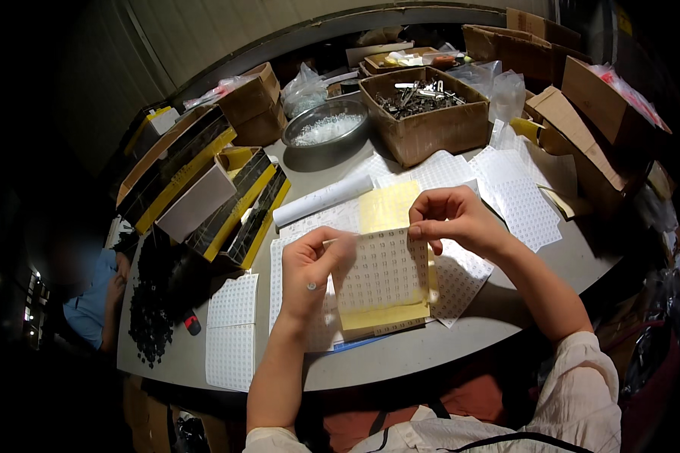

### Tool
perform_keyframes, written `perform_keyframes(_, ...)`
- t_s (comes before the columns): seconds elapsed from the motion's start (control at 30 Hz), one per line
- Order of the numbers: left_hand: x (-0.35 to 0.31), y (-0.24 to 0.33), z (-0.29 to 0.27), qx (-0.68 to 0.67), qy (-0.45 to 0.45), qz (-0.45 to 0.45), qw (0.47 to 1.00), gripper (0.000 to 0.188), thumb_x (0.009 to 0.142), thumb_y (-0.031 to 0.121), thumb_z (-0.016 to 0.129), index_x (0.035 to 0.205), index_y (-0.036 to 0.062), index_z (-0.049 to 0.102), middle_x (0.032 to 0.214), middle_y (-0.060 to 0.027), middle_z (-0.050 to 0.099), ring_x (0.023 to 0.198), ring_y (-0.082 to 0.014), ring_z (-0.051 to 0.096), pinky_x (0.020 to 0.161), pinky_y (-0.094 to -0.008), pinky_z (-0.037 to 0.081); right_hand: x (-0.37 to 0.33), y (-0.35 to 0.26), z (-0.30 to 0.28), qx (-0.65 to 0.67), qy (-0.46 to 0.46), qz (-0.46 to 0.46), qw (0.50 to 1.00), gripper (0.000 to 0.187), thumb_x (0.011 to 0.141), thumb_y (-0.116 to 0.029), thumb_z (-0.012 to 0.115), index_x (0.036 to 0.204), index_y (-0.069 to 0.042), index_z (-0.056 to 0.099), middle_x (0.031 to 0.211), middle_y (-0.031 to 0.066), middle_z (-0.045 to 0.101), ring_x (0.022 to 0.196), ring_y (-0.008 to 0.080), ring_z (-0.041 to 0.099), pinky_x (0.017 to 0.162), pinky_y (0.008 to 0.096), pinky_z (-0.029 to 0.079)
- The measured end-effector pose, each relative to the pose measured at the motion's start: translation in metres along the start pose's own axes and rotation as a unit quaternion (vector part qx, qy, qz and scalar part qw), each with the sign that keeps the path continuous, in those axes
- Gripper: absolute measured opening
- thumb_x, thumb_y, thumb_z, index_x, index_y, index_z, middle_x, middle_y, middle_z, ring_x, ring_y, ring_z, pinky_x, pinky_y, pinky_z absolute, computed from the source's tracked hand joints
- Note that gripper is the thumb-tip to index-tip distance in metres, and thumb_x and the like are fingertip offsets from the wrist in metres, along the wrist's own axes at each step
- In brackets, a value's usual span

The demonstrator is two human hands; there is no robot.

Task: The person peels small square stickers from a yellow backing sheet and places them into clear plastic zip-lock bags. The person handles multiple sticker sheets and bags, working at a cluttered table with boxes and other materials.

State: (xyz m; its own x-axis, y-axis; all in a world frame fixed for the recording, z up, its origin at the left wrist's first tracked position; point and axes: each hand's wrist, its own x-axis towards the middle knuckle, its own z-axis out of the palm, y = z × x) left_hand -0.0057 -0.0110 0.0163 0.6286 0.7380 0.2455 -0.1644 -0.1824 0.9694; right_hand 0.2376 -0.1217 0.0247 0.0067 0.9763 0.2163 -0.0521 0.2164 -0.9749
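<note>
A thin sheet of printed stickers point(385, 268) is stretched upright between my two hands over the near middle of the table. My left hand point(307, 272) is closed on the sheet's upper left edge, its fingertips somewhat blurred. My right hand point(459, 220) pinches the upper right corner between thumb and fingers. A small round pale thing point(311, 286) shows against my left hand; its kind is unclear. Under and behind the held sheet lie a yellow backing sheet point(389, 198) and more white sticker sheets point(521, 200). A rolled paper point(323, 201) lies just beyond my left hand.
Two sticker sheets point(232, 332) lie at left, near black small parts point(149, 302) and a red-and-black object point(193, 323). Beyond stand yellow-and-black boxes point(227, 200), a metal bowl point(326, 124) of clear pieces and a carton point(431, 132) of metal parts. Another person point(91, 302) sits at far left.
</note>
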Motion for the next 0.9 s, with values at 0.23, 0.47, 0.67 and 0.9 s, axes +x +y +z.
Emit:
perform_keyframes(0.23,0.005,-0.008,-0.007,-0.003,-0.028,-0.005,1.000,0.028,0.100,0.024,0.065,0.103,-0.0033,0.073,0.078,0.0014,0.065,0.070,-0.0049,0.053,0.069,-0.0212,0.041,0.005,0.003,-0.012,-0.021,-0.009,-0.010,1.000,0.017,0.091,-0.013,0.076,0.091,0.002,0.068,0.078,0.0078,0.070,0.059,0.0088,0.062,0.046,0.0229,0.048)
perform_keyframes(0.47,0.007,-0.008,-0.008,-0.023,-0.066,-0.011,0.998,0.030,0.102,0.023,0.063,0.107,-0.0044,0.073,0.085,-0.0025,0.069,0.077,-0.0079,0.057,0.074,-0.0230,0.044,0.006,0.005,-0.021,-0.058,0.000,0.019,0.998,0.026,0.097,-0.024,0.072,0.097,-0.001,0.061,0.075,0.0035,0.063,0.052,0.0085,0.062,0.042,0.0220,0.048)
perform_keyframes(0.67,0.006,-0.014,-0.010,0.038,0.033,0.068,0.996,0.023,0.100,0.017,0.067,0.098,-0.0047,0.073,0.077,-0.0052,0.069,0.069,-0.0109,0.062,0.067,-0.0249,0.050,0.006,0.003,-0.018,0.003,0.005,0.009,1.000,0.023,0.101,-0.022,0.065,0.103,-0.003,0.053,0.078,0.0065,0.065,0.063,0.0168,0.072,0.053,0.0269,0.058)
perform_keyframes(0.9,0.017,-0.004,-0.024,-0.013,0.120,0.020,0.992,0.043,0.105,0.037,0.057,0.102,-0.0034,0.071,0.088,-0.0149,0.076,0.078,-0.0194,0.073,0.070,-0.0275,0.058,0.003,-0.015,-0.028,0.039,0.117,-0.183,0.975,0.015,0.098,-0.014,0.066,0.103,-0.003,0.057,0.108,0.0163,0.073,0.105,0.0184,0.069,0.094,0.0334,0.055)
